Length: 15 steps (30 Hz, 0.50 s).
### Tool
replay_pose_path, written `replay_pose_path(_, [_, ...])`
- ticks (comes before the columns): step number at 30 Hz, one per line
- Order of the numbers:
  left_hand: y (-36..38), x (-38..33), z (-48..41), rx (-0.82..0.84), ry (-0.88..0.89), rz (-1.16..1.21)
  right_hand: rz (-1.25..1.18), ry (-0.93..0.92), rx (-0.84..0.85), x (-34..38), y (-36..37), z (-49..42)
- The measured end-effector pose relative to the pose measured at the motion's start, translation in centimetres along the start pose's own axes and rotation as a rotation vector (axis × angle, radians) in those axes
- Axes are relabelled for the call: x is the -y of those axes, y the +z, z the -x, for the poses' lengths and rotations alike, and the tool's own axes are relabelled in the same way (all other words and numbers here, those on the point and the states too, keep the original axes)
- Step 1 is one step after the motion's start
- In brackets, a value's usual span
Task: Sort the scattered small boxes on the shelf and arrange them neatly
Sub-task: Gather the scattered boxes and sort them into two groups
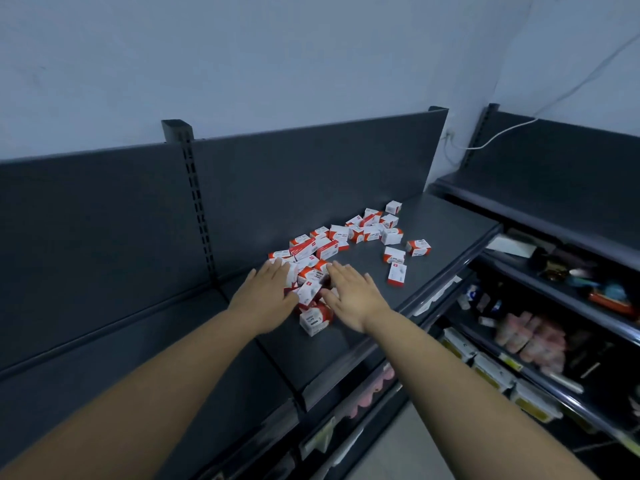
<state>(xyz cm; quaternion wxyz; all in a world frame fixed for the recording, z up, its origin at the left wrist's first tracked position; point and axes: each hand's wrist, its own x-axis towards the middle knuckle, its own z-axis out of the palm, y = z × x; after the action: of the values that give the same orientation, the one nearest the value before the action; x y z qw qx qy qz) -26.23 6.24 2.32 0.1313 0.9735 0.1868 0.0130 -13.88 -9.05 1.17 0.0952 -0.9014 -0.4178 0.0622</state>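
Observation:
Several small red-and-white boxes (360, 232) lie scattered in a loose band across the dark grey top shelf (443, 230). A denser clump of boxes (311, 282) sits between my two hands. My left hand (268, 294) lies flat with straight fingers against the clump's left side. On the right side of the clump, my right hand (353, 294) rests flat too, fingers straight and together. One box (316, 320) lies nearest me, just below the clump. A few stray boxes (397, 274) lie apart to the right.
A dark back panel with a slotted upright (197, 202) rises behind the shelf. Lower shelves at the right (540, 341) hold assorted goods. A white cable (502, 131) runs along the wall at the corner. The shelf's front edge (446, 285) drops off on the right.

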Motion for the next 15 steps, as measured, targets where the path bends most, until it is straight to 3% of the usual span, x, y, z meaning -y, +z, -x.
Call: replay_pose_path(15, [2.0, -16.0, -9.6, -0.031, -0.123, 0.074, 0.034, -0.091, -0.013, -18.6, -5.5, -2.6])
